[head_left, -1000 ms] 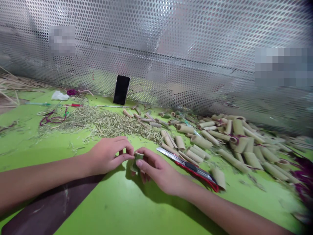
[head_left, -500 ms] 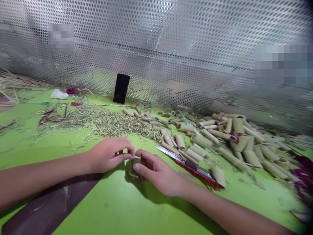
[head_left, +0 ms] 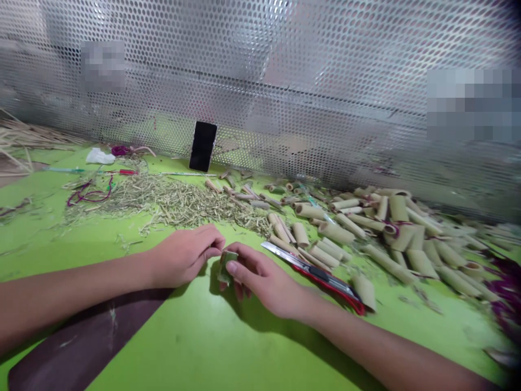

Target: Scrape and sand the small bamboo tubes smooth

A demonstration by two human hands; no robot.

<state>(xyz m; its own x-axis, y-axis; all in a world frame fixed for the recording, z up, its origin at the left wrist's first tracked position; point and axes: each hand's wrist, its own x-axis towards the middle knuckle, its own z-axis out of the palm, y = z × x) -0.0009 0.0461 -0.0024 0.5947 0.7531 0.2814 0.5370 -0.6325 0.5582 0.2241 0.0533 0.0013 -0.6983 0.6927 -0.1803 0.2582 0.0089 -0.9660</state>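
My left hand (head_left: 183, 256) and my right hand (head_left: 260, 279) meet over the green tabletop (head_left: 195, 342), fingertips close together. Between them is a short greenish piece of split cane (head_left: 227, 266), pinched by my right thumb and fingers, with my left fingertips on its upper edge. Part of it is hidden by my fingers. A utility knife (head_left: 313, 274) with a red handle and bare metal blade lies just beyond my right hand, not touched.
A heap of cut cane tubes (head_left: 399, 233) spreads to the right, some tied with red thread. Green shavings (head_left: 171, 206) lie behind my hands. A black phone (head_left: 202, 146) stands against a perforated metal screen (head_left: 260, 70). Dark purple material lies at the far right.
The cane piece shows a little more between my fingers, and my left fingers have shifted slightly on it. The view has tilted a touch; the knife and tubes are unmoved.
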